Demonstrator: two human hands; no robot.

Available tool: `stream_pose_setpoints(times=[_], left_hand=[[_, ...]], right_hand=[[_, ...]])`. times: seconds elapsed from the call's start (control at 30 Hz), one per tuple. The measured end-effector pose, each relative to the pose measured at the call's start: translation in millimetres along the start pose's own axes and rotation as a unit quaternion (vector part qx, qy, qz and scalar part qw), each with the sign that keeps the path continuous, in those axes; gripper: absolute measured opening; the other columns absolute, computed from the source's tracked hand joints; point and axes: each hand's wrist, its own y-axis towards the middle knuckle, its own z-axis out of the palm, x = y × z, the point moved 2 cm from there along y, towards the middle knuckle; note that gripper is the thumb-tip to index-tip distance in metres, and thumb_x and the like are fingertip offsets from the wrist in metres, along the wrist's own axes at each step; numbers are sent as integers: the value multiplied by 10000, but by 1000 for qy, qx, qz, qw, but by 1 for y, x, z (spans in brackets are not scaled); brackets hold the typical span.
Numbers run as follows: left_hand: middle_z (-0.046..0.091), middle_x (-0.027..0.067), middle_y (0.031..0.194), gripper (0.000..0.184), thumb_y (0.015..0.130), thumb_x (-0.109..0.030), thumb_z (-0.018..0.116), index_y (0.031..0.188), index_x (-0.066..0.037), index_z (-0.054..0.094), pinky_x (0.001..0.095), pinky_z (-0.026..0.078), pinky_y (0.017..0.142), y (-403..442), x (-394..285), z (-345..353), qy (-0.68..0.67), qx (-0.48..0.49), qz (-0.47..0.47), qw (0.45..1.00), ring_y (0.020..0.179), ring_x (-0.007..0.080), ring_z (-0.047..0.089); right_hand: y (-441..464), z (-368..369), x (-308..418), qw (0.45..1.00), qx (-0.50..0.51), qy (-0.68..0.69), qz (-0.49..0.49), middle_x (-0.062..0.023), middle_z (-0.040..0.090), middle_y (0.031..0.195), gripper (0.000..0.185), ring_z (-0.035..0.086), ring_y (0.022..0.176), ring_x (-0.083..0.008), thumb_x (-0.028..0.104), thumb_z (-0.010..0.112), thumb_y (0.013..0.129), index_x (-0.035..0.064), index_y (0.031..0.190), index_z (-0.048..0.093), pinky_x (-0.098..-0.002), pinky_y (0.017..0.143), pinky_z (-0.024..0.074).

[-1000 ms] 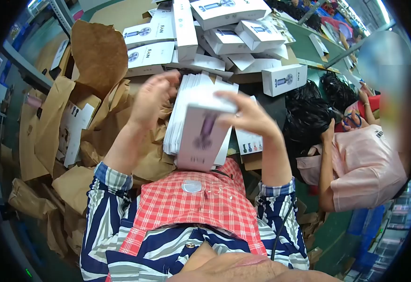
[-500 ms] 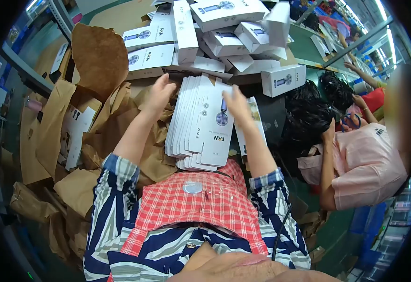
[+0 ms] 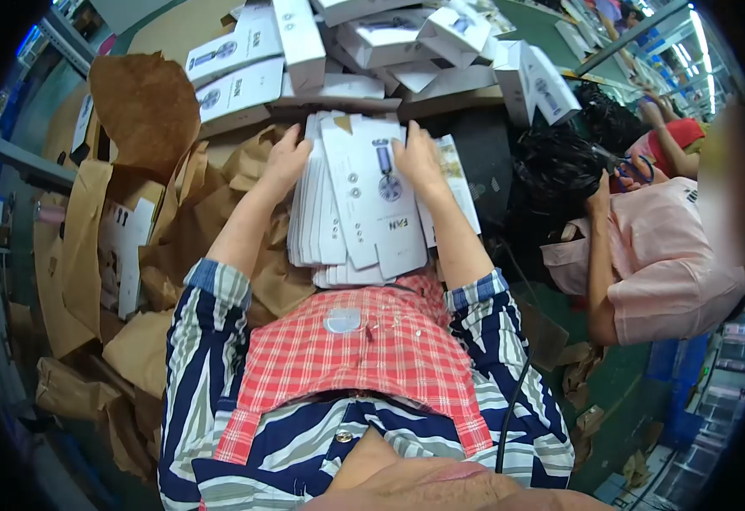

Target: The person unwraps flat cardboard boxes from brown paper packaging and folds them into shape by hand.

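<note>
A stack of flat, unfolded white fan cartons (image 3: 320,226) lies in front of me, its edges fanned out to the left. The top flat fan carton (image 3: 371,209) sits at a slight slant over the others and shows a blue fan picture. My right hand (image 3: 419,160) grips the upper right edge of that top carton, thumb on its face. My left hand (image 3: 284,160) is beside the upper left edge of the stack, fingers extended and thumb apart; whether it touches the stack I cannot tell. A printed sheet or carton (image 3: 459,183) lies partly under the stack on the right.
Assembled white fan boxes (image 3: 240,89) are heaped at the back. Crumpled brown paper (image 3: 168,255) and an open cardboard carton (image 3: 83,247) are at the left. At right, a person in a pink shirt (image 3: 670,264) holds blue-handled scissors (image 3: 636,170) near black plastic bundles (image 3: 560,166).
The top carton has turned to a slant across the stack. My right hand has come onto its edge, and my left hand has come closer to the stack. A box at back right has moved.
</note>
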Motion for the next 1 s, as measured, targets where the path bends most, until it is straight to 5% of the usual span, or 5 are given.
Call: stream_pose_setpoints(times=[0.33, 0.5, 0.63, 0.9, 1.0], left_hand=[[403, 230, 1266, 556, 815, -226, 530, 1246, 73, 343, 359, 343, 965, -17, -16, 14, -9, -26, 193, 981, 1168, 324, 422], [485, 193, 1208, 480, 807, -189, 525, 1211, 50, 420, 355, 375, 933, -9, -14, 4, -40, -29, 119, 992, 1102, 316, 484], [414, 256, 1243, 563, 787, -234, 533, 1220, 80, 358, 376, 342, 959, -17, -16, 13, 45, 37, 56, 997, 1156, 370, 412], [192, 341, 1354, 731, 834, -207, 516, 1318, 145, 97, 386, 192, 1067, -25, -12, 26, 61, -28, 140, 988, 1296, 413, 177], [257, 258, 1375, 751, 845, -191, 555, 1357, 81, 77, 378, 194, 1069, -35, -41, 0, -63, -92, 212, 971, 1302, 329, 227]], right_hand=[[-42, -5, 54, 951, 118, 248, -141, -223, 552, 1138, 545, 523, 1076, -346, 246, 550, 833, -19, 1275, 372, -365, 909, 400], [-10, -3, 21, 983, -99, 106, -109, -286, 542, 1087, 463, 517, 1037, -392, 197, 509, 839, -29, 1232, 413, -405, 888, 416], [11, 17, 6, 994, 77, 78, 20, -288, 542, 1077, 485, 507, 1039, -412, 211, 498, 811, -37, 1220, 417, -422, 889, 410], [-13, -13, 40, 991, 49, 124, -15, -312, 540, 1055, 528, 514, 1001, -440, 215, 536, 803, -51, 1228, 372, -423, 884, 409], [-31, -63, 65, 954, -39, 270, -122, -226, 591, 995, 440, 595, 906, -287, 197, 568, 840, -57, 1174, 438, -323, 786, 462]])
